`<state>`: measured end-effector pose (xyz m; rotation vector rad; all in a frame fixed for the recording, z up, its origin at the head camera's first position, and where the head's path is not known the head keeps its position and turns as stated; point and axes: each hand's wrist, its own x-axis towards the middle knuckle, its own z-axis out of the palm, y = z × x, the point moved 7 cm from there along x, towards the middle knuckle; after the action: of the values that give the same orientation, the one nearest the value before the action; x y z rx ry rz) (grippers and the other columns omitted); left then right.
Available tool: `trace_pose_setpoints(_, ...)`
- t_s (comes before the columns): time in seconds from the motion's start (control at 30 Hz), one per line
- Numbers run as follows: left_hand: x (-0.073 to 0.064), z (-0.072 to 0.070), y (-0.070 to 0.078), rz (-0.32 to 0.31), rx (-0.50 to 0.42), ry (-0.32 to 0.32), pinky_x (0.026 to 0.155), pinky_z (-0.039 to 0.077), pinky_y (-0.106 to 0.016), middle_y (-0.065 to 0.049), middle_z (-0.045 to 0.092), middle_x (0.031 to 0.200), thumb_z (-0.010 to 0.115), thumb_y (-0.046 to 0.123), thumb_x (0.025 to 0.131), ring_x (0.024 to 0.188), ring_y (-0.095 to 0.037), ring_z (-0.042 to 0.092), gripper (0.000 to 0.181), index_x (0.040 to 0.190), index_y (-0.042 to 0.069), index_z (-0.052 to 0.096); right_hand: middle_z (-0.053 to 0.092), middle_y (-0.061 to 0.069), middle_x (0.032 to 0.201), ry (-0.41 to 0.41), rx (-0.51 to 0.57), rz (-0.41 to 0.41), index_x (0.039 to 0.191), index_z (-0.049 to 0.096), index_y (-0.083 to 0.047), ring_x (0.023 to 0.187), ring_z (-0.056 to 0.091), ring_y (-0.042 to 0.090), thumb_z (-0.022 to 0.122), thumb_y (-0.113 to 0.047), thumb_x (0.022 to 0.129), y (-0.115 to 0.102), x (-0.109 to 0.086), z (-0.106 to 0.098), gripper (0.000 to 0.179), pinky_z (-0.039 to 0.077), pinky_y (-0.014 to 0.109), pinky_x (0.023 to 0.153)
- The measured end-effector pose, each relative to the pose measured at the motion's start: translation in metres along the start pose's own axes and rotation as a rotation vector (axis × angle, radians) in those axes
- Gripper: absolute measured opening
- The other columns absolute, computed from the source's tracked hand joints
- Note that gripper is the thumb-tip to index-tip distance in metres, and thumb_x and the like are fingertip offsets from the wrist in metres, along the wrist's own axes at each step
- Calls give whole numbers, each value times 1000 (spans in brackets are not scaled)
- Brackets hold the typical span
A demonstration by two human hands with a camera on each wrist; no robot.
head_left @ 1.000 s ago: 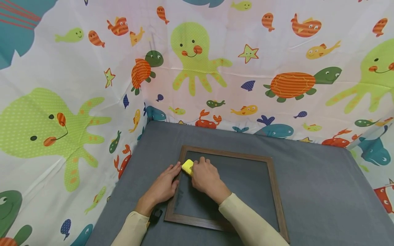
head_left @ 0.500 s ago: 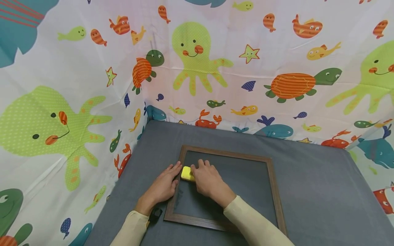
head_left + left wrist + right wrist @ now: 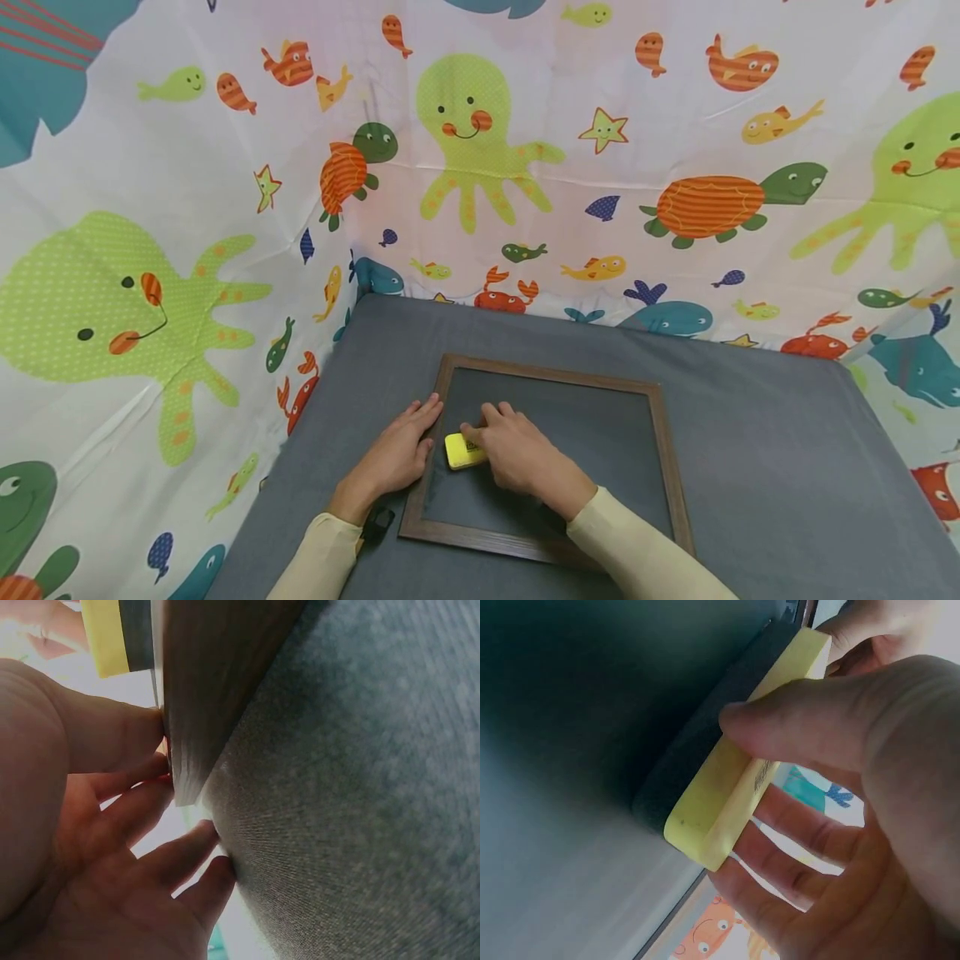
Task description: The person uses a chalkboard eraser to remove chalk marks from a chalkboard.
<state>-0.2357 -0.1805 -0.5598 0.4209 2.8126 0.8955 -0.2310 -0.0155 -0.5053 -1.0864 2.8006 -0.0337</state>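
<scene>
A dark chalkboard (image 3: 570,450) in a brown wooden frame lies flat on the grey cloth. My right hand (image 3: 521,450) grips a yellow board eraser (image 3: 461,451), thumb on its near side and fingers on the far side. The eraser's dark felt (image 3: 712,720) faces the board's surface, near the left edge. My left hand (image 3: 393,450) rests on the frame's left side with fingers extended. In the left wrist view its thumb and two fingers touch the wooden frame (image 3: 202,690), while the other fingers reach the cloth.
Grey cloth (image 3: 787,467) covers the table around the board. A white curtain (image 3: 300,150) printed with sea animals rises behind and at the left. A small black device (image 3: 377,525) is at the left wrist.
My right hand has drawn the eraser down the left part of the board, toward me, and turned it slightly. The left hand has stayed in place on the frame.
</scene>
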Motion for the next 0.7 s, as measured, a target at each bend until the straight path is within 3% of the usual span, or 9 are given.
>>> trace_pose_setpoints(0.2, 0, -1, 0, 2, -9, -5, 131, 31, -65, -10, 32, 180, 62, 4, 110, 166, -44, 29, 63, 169, 4, 41, 67, 7, 133, -28, -1, -59, 152, 69, -28, 106, 60, 24, 78, -11, 99, -2, -11, 1, 57, 60, 42, 95)
trace_pose_setpoints(0.43, 0, 0, 0, 5, 6, -5, 131, 31, -64, -10, 32, 180, 62, 6, 110, 166, -43, 29, 62, 169, 4, 41, 69, 2, 127, -20, 72, -112, 149, 72, -31, 100, 57, 19, 76, -5, 97, 0, -27, 3, 58, 58, 36, 87)
trace_pose_setpoints(0.7, 0, 1, 1, 5, 10, -3, 131, 32, -64, -9, 32, 180, 63, 5, 110, 166, -44, 30, 63, 169, 4, 41, 71, 0, 127, 4, 66, -171, 144, 75, -32, 106, 59, 20, 81, -4, 91, 2, -44, 8, 60, 58, 38, 94)
